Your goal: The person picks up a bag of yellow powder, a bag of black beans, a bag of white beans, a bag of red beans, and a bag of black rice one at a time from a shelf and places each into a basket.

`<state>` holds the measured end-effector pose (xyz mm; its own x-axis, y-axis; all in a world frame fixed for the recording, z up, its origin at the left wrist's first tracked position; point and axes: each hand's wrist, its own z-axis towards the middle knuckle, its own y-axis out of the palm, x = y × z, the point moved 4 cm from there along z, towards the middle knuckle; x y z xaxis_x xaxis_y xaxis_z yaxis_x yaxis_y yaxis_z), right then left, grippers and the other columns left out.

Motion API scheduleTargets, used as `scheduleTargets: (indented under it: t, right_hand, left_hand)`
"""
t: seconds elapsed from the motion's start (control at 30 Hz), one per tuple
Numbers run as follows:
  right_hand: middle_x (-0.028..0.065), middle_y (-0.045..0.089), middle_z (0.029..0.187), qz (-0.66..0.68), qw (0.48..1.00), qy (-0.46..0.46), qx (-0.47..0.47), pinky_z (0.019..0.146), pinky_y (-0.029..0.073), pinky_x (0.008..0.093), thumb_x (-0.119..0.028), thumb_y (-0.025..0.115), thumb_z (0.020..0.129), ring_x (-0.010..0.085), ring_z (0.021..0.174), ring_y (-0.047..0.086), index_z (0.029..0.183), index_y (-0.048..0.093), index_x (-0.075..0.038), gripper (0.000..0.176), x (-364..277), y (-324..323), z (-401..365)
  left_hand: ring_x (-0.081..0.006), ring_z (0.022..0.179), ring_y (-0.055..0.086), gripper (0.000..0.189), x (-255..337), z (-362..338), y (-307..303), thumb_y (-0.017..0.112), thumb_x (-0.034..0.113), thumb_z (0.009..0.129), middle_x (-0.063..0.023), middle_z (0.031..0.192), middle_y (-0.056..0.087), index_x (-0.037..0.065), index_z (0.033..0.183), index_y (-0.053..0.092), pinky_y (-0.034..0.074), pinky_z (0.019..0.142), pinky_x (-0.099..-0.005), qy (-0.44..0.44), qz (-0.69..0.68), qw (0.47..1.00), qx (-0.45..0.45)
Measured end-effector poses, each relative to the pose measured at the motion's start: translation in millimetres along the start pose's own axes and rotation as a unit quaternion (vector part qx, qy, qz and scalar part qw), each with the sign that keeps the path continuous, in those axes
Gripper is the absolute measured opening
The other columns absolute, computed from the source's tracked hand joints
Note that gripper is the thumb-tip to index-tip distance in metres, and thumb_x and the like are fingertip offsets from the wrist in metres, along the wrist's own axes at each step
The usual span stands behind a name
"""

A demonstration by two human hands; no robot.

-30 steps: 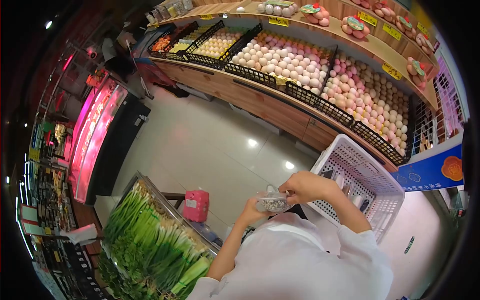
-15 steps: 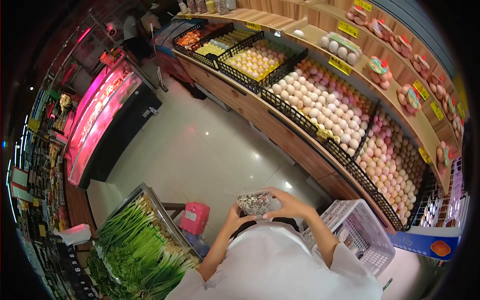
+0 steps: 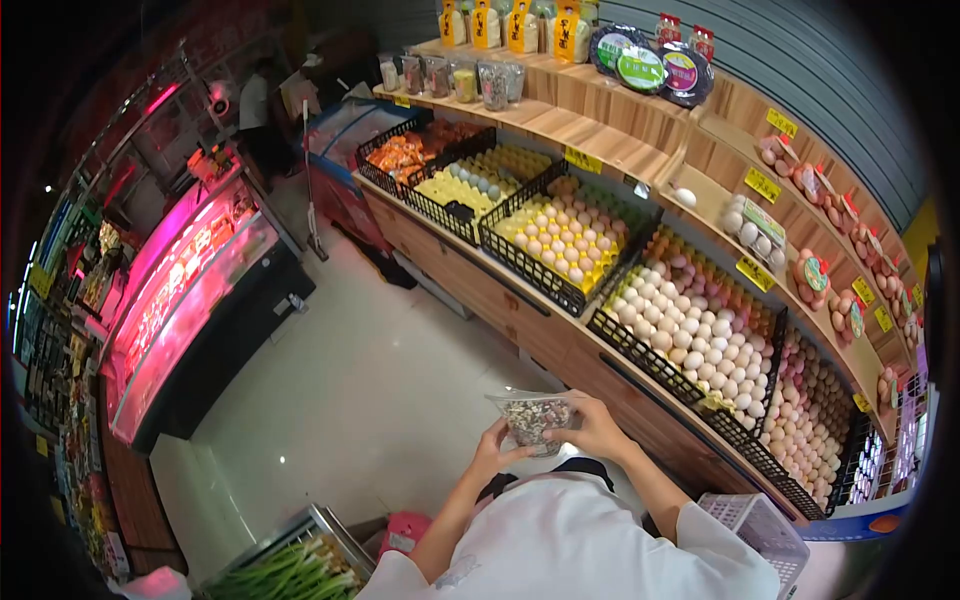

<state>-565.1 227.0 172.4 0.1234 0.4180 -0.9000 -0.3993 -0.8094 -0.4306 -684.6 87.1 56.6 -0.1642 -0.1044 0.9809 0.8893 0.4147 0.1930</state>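
I hold a clear plastic tub (image 3: 533, 419) of speckled, mixed dry grains or beans up in front of my chest, over the pale tiled floor (image 3: 380, 380). My left hand (image 3: 489, 452) pinches its left side, thumb in front and fingers curled behind. My right hand (image 3: 600, 428) cups its right side, fingers wrapped around the wall. Just beyond the tub runs a wooden display shelf (image 3: 520, 320) carrying black wire crates of eggs: yellow ones (image 3: 565, 235), then white and pink ones (image 3: 690, 330). A white plastic basket (image 3: 765, 530) sits low by my right elbow. Green onions (image 3: 290, 575) lie at lower left, and a pink-lit chilled counter (image 3: 180, 290) stands well apart across the aisle.
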Motion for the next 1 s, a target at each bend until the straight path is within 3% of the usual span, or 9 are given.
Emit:
scheduleTargets:
  t: [0.13, 0.2, 0.4, 0.47, 0.53, 0.7, 0.83, 0.9, 1.0]
  right_hand:
    - [0.0089, 0.063, 0.102, 0.109, 0.980, 0.058, 0.156, 0.079, 0.049, 0.0304, -0.014, 0.080, 0.066, 0.0167, 0.093, 0.059, 0.108, 0.062, -0.001, 0.047, 33, -26, 78]
    - [0.0088, 0.064, 0.099, 0.046, 0.974, 0.045, 0.215, 0.078, 0.049, 0.0314, -0.015, 0.079, 0.067, 0.0162, 0.090, 0.059, 0.107, 0.062, 0.000, 0.045, -3, -69, 118]
    - [0.0103, 0.068, 0.091, -0.128, 0.921, 0.014, 0.367, 0.077, 0.049, 0.0299, -0.020, 0.076, 0.071, 0.0165, 0.082, 0.063, 0.102, 0.064, 0.001, 0.039, -2, -203, 256]
    - [0.0113, 0.068, 0.091, -0.110, 0.908, -0.046, 0.400, 0.077, 0.049, 0.0301, -0.022, 0.075, 0.072, 0.0178, 0.083, 0.064, 0.100, 0.065, 0.001, 0.039, 6, -241, 304]
    - [0.0113, 0.068, 0.091, -0.100, 0.895, 0.003, 0.435, 0.077, 0.048, 0.0305, -0.025, 0.075, 0.071, 0.0186, 0.084, 0.064, 0.102, 0.065, 0.001, 0.042, 28, -280, 353]
    - [0.0124, 0.068, 0.095, -0.125, 0.873, -0.003, 0.471, 0.079, 0.048, 0.0311, -0.027, 0.075, 0.072, 0.0202, 0.088, 0.064, 0.108, 0.062, 0.001, 0.047, 61, -333, 468]
    - [0.0164, 0.067, 0.097, -0.144, 0.872, 0.020, 0.468, 0.081, 0.048, 0.0336, -0.030, 0.075, 0.069, 0.0255, 0.091, 0.064, 0.106, 0.064, 0.001, 0.050, 90, -356, 550]
    - [0.0183, 0.067, 0.097, -0.137, 0.876, 0.017, 0.462, 0.082, 0.048, 0.0349, -0.029, 0.076, 0.068, 0.0281, 0.093, 0.064, 0.103, 0.065, 0.001, 0.048, 98, -359, 580]
    - [0.0183, 0.067, 0.097, -0.169, 0.875, 0.061, 0.449, 0.084, 0.047, 0.0355, -0.027, 0.075, 0.068, 0.0285, 0.093, 0.064, 0.103, 0.065, 0.002, 0.046, 100, -362, 618]
  left_hand:
    - [-0.0196, 0.112, 0.052, 0.050, 14, 61, -63, 0.074, 0.016, 0.076, -0.0097, 0.115, 0.058, 0.003, 0.119, 0.052, 0.036, 0.100, -0.0350, 0.007, 0.080, 0.991, 0.111]
    - [-0.0194, 0.111, 0.052, 0.044, 25, 75, -93, 0.071, 0.017, 0.080, -0.0097, 0.113, 0.058, 0.003, 0.117, 0.053, 0.037, 0.099, -0.0347, -0.005, 0.094, 0.986, 0.139]
    - [-0.0150, 0.097, 0.058, 0.022, -30, 85, -185, 0.059, 0.018, 0.089, -0.0064, 0.100, 0.063, 0.001, 0.104, 0.059, 0.043, 0.088, -0.0298, -0.127, 0.089, 0.985, 0.076]
    - [-0.0139, 0.091, 0.058, 0.018, -43, 103, -220, 0.056, 0.018, 0.090, -0.0059, 0.093, 0.065, 0.001, 0.096, 0.062, 0.044, 0.084, -0.0289, -0.142, 0.100, 0.982, 0.071]
    - [-0.0135, 0.085, 0.059, 0.021, -62, 123, -253, 0.054, 0.019, 0.091, -0.0060, 0.086, 0.065, 0.000, 0.088, 0.064, 0.045, 0.080, -0.0283, -0.166, 0.120, 0.977, 0.064]
    - [-0.0148, 0.070, 0.059, 0.032, -119, 176, -370, 0.054, 0.025, 0.087, -0.0079, 0.071, 0.064, -0.001, 0.072, 0.064, 0.047, 0.070, -0.0286, -0.286, 0.279, 0.914, 0.066]
    - [-0.0166, 0.064, 0.059, 0.028, -92, 163, -432, 0.056, 0.023, 0.082, -0.0089, 0.071, 0.065, -0.002, 0.075, 0.065, 0.048, 0.062, -0.0315, -0.433, 0.378, 0.816, 0.064]
    - [-0.0181, 0.065, 0.060, 0.025, -155, 131, -502, 0.055, 0.022, 0.082, -0.0111, 0.074, 0.065, -0.001, 0.081, 0.065, 0.049, 0.063, -0.0333, -0.416, 0.321, 0.842, 0.119]
    - [-0.0182, 0.065, 0.060, 0.024, -165, 146, -532, 0.055, 0.021, 0.082, -0.0113, 0.074, 0.065, -0.001, 0.082, 0.065, 0.049, 0.063, -0.0333, -0.436, 0.320, 0.830, 0.134]
